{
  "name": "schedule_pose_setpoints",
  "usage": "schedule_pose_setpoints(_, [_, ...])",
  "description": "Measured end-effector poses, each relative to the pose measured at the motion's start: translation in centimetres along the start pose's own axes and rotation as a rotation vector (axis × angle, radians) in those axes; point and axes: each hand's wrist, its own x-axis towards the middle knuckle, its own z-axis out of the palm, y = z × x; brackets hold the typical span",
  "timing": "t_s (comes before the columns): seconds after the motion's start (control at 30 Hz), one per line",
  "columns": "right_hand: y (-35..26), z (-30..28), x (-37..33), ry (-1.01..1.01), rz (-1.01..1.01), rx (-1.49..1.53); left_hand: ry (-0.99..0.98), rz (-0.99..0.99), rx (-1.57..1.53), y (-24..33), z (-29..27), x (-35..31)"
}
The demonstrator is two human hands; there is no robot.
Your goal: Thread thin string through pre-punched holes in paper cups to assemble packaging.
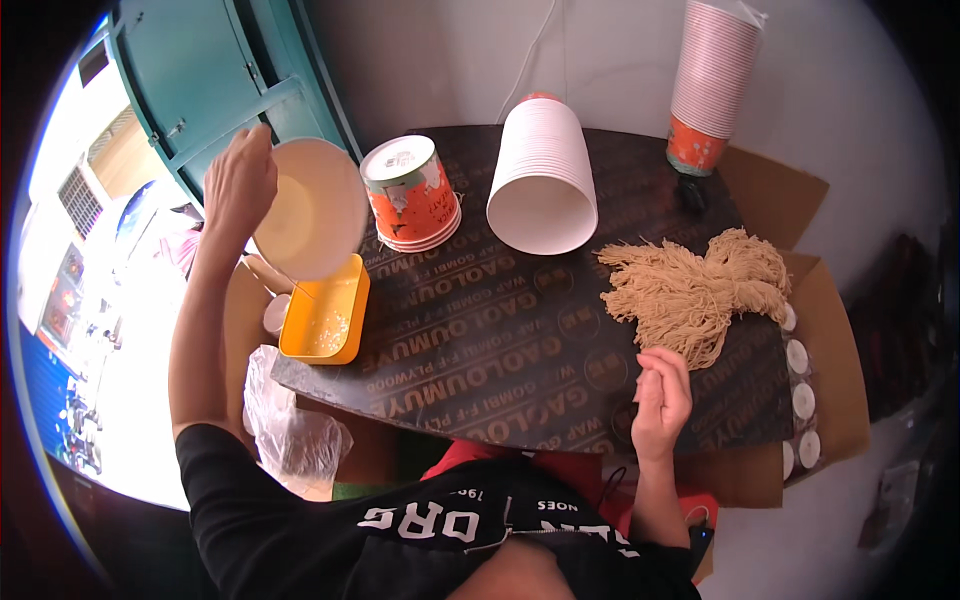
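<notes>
My left hand (243, 185) grips the rim of a white paper bucket (325, 215), raised at the table's left side. Its cream-coloured inside faces me. Below it, a yellow plastic box (350, 335) with small white bits inside sits by the table's left edge, partly covered by the bucket. My right hand (662, 398) is near the front right, fingers curled and thumb pressed against them. Whatever it may hold is hidden. Just beyond lies a bundle of beige noodle-like strands (690, 295), its lower end close to my fingertips.
Upside-down orange printed buckets (415, 200) stand stacked at the back left. A long stack of white buckets (543, 180) lies on its side, mouth forward. Another tall stack (710, 90) stands at the back right. A cardboard box (835, 370) with white-capped containers adjoins the table's right edge; a plastic bag (285, 420) hangs left.
</notes>
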Motion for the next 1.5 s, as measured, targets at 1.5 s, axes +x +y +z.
schedule_pose_setpoints(1.5, [1.7, 6.5, 9.4, -0.254, -0.035, -0.180, 0.031, -0.261, -1.099, 22.3, 17.1, -7.3])
